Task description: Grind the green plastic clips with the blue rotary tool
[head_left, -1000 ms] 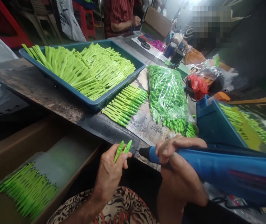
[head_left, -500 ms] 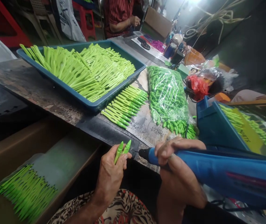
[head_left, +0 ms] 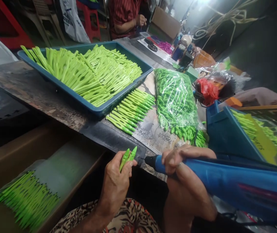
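Observation:
My left hand is closed around two small green plastic pieces whose pointed tips stick up past my fingers, just below the table edge. My right hand grips a long blue power screwdriver whose black tip points left, a short gap from the green pieces. Above them on the table lies a neat row of assembled green pieces.
A blue tray piled with green parts sits at the left, a clear bag of green tips in the middle, a blue bin at the right. A cardboard box with finished green pieces stands below left. Another person sits at the far end.
Almost nothing differs. Both hands keep their grips, and the view has shifted slightly.

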The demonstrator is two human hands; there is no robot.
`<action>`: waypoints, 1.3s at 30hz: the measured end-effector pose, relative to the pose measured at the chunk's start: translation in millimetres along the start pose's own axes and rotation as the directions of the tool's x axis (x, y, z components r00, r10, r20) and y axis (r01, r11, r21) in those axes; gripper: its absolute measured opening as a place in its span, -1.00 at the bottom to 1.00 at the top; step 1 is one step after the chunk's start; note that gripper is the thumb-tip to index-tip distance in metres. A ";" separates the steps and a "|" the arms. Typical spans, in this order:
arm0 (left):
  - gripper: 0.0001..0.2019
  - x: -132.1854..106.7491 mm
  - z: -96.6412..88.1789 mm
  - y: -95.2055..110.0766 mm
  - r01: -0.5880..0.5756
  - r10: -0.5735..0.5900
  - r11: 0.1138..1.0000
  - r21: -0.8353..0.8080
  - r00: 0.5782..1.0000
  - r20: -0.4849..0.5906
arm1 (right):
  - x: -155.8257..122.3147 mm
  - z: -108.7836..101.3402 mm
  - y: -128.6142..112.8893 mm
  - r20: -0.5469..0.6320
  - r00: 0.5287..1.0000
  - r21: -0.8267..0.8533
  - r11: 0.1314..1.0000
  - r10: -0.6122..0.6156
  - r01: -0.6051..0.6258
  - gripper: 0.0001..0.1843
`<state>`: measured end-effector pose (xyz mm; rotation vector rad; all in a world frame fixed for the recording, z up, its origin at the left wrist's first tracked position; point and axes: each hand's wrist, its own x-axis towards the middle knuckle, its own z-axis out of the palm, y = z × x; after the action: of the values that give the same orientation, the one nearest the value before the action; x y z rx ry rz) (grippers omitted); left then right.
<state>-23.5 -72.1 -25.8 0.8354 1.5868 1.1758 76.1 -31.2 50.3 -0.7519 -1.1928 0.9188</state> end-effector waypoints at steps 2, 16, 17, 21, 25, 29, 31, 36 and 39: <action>-0.81 -0.3 0.1 1.0 -0.003 0.003 1.000 0.006 1.000 0.010 | -0.5 -0.2 -0.7 0.020 1.000 0.014 1.000 -0.012 0.012 -0.78; -0.73 2.4 -3.9 2.1 0.078 -0.062 0.977 -0.199 0.994 0.086 | 5.3 -8.7 1.7 -0.008 1.000 0.129 0.991 -0.026 0.027 -0.75; -0.73 2.8 -4.0 2.2 0.083 -0.068 0.975 -0.208 0.995 0.077 | 5.2 -8.9 1.9 -0.007 1.000 0.133 0.991 -0.025 0.025 -0.75; -0.75 3.5 -3.1 2.1 0.069 -0.056 0.983 -0.171 0.996 0.076 | 3.8 -9.3 3.2 0.000 1.000 0.139 0.990 -0.024 0.023 -0.74; -0.77 3.4 -1.6 -0.3 0.008 0.000 0.995 -0.103 0.997 0.077 | 3.3 -9.6 4.0 0.003 1.000 0.136 0.991 -0.009 0.009 -0.75; -0.79 3.5 -1.1 -2.0 0.000 0.001 1.000 -0.025 0.999 0.052 | 4.7 -9.9 3.6 0.004 1.000 0.137 0.991 -0.012 0.011 -0.75; -0.80 3.4 -0.9 -2.5 -0.003 0.004 1.000 -0.014 0.999 0.046 | 5.4 -10.3 3.3 -0.001 1.000 0.132 0.991 -0.020 0.020 -0.75; -0.82 1.8 -1.2 -4.2 -0.042 0.042 0.999 0.015 0.999 0.016 | 6.2 -12.9 3.2 0.014 1.000 0.130 0.991 -0.025 0.023 -0.76; -0.81 0.8 -1.8 -5.5 -0.047 0.047 0.998 0.031 0.999 -0.013 | 7.0 -14.0 3.1 0.031 0.999 0.122 0.992 -0.031 0.027 -0.76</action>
<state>-25.4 -73.5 -31.2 0.8905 1.6076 1.1960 90.0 -23.7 47.6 -0.6224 -1.1625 0.9736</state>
